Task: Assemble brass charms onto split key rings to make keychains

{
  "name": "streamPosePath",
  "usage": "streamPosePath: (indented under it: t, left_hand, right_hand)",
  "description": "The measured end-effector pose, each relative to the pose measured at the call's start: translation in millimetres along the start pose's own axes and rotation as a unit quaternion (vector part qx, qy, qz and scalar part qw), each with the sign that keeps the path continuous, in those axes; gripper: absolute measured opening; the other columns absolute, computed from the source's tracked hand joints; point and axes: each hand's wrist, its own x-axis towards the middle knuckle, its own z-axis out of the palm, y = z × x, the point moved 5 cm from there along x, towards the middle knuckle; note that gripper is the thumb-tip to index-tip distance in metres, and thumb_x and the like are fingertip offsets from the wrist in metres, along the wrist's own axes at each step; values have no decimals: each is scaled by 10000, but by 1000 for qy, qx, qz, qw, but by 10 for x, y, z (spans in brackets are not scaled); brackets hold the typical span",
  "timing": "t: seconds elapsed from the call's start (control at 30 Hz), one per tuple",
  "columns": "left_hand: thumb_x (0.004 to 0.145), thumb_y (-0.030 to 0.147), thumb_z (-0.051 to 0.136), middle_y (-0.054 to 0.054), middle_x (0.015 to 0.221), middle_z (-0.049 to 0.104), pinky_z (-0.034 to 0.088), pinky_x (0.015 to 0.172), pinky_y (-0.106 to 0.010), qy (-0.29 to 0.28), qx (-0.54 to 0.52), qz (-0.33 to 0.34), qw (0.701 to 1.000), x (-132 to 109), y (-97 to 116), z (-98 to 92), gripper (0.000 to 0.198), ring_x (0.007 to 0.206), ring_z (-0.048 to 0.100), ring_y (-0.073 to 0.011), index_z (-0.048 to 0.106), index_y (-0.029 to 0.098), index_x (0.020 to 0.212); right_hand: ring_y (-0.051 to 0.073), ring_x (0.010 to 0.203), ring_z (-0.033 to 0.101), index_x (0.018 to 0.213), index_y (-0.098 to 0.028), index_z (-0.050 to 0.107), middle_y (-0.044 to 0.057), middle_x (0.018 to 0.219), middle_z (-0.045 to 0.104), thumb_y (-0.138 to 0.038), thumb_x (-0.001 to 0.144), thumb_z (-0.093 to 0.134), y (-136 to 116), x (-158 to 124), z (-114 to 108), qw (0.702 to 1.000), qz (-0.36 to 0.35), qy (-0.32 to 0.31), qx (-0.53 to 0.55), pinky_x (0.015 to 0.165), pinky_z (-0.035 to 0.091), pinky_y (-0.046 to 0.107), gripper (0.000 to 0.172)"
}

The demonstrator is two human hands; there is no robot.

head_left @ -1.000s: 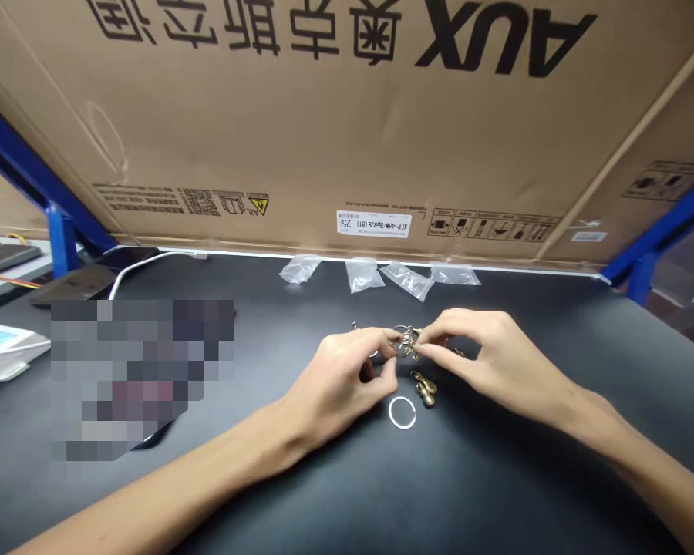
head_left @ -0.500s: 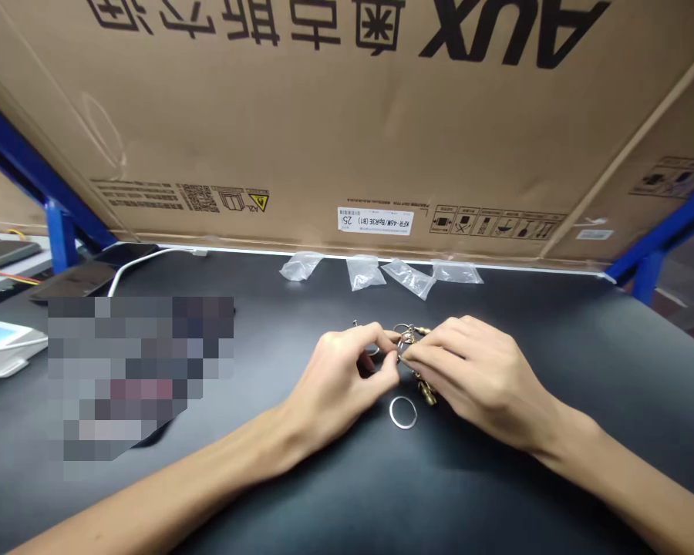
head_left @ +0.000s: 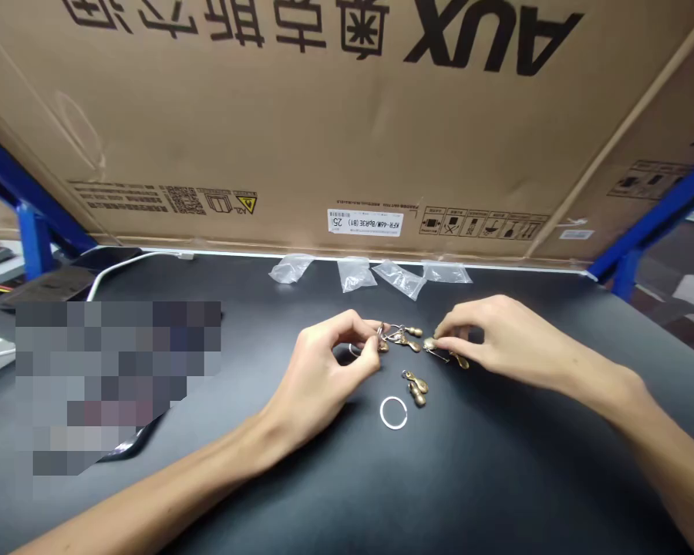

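Head camera shows my right hand [head_left: 497, 339] has drawn apart from my left hand [head_left: 329, 366], which stays pinched on the key ring [head_left: 392, 334] with its brass charms. The right hand now nips a separate charm [head_left: 463, 360] just right of that pinch, with a loose ring [head_left: 394, 412] lying nearer me.

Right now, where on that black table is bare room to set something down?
Bare black table lies between the two forearms, nearer than the loose ring, and right of the plastic bags toward the blue post. It is crowded around the left hand and right hand, with brass charms scattered between.
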Motion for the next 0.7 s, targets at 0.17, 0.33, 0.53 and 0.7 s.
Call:
streamPosePath:
  t: [0.17, 0.33, 0.53, 0.7]
  left_hand:
    - [882, 237, 584, -28, 984, 752, 529, 897, -324, -5, 17, 7, 1000, -11, 16, 13, 127, 934, 692, -189, 597, 185, 766]
    - [863, 177, 569, -3, 979, 744, 519, 880, -288, -14, 38, 17, 999, -11, 22, 33, 92, 927, 679, -169, 606, 186, 779]
    - [859, 152, 555, 3, 969, 742, 506, 891, -288, -19, 54, 22, 998, -17, 34, 42, 96, 940, 671, -164, 594, 185, 778]
    - [850, 165, 571, -9, 957, 747, 518, 859, -290, -16, 59, 28, 998, -16, 34, 41, 90, 924, 681, -175, 591, 185, 765]
  right_hand:
    - [193, 771, 679, 942, -255, 742, 17, 914, 756, -299, 928, 581, -95, -7, 73, 999, -46, 0, -18, 709, 489, 314, 167]
    - [181, 760, 671, 965, -250, 741, 26, 918, 745, -261, 954, 536, -155, -20, 104, 997, -67, 2, -50, 680, 470, 300, 206]
    - [181, 732, 667, 949, -246, 742, 26, 880, 738, -290, 948, 554, -199, -18, 133, 995, -58, 20, -84, 624, 413, 285, 193]
    - [163, 670, 645, 943, -234, 740, 30, 824, 724, -258, 961, 518, -251, -27, 134, 992, -64, 35, -107, 582, 375, 275, 223]
